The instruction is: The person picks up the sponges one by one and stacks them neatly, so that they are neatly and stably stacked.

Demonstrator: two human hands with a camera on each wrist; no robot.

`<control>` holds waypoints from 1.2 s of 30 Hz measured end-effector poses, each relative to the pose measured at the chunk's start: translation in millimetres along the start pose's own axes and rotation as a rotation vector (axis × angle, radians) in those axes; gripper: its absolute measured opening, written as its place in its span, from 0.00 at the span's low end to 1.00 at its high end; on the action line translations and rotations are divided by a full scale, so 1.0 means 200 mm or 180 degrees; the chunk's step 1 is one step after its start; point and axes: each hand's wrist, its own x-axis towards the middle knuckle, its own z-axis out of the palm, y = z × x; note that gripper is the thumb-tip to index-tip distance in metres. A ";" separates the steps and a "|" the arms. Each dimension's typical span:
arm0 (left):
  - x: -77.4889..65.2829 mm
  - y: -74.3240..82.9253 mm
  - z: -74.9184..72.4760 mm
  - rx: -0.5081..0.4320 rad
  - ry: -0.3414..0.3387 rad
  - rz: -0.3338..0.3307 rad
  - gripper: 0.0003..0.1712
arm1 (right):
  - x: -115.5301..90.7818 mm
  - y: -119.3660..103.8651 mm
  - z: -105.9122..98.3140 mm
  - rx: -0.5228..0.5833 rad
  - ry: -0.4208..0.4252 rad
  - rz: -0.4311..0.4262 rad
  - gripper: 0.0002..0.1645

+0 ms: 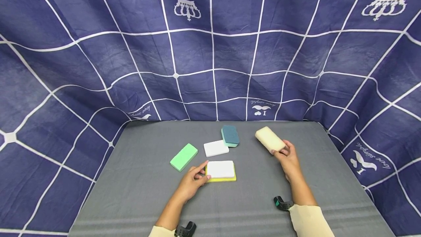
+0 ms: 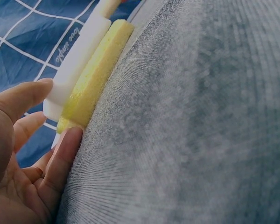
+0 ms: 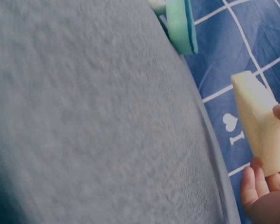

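Cream sponge [image 1: 269, 140], one: grasped by its near end between thumb and fingers of the right hand [image 1: 289, 162], raised off the grey cloth [image 1: 256, 200], long axis slanted away to far left. Stacked pair, one: white sponge [image 1: 220, 169] laid on yellow sponge [image 2: 95, 77], just right of the left hand [image 1: 190, 184] and nearest it, long axis crosswise; left end touched by fingertips, whether pinched cannot be told. Sponges counted, six: two white (the second [image 1: 216, 149] set farther back), one yellow, one cream, one green [image 1: 184, 157], one two-tone teal [image 1: 230, 135].
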 end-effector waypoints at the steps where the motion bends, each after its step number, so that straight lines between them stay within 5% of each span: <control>1: 0.00 0.00 0.00 0.0003 0.0001 0.0002 0.34 | -0.01 0.00 0.01 0.0058 -0.0029 -0.0037 0.48; 15: -0.01 0.01 0.01 -0.0172 -0.0018 -0.0006 0.34 | -0.10 -0.05 0.06 0.0647 -0.0417 -0.0295 0.46; 36: -0.02 0.03 0.01 -0.0508 0.0032 -0.0047 0.33 | -0.24 -0.11 0.17 0.0680 -0.1182 -0.0687 0.47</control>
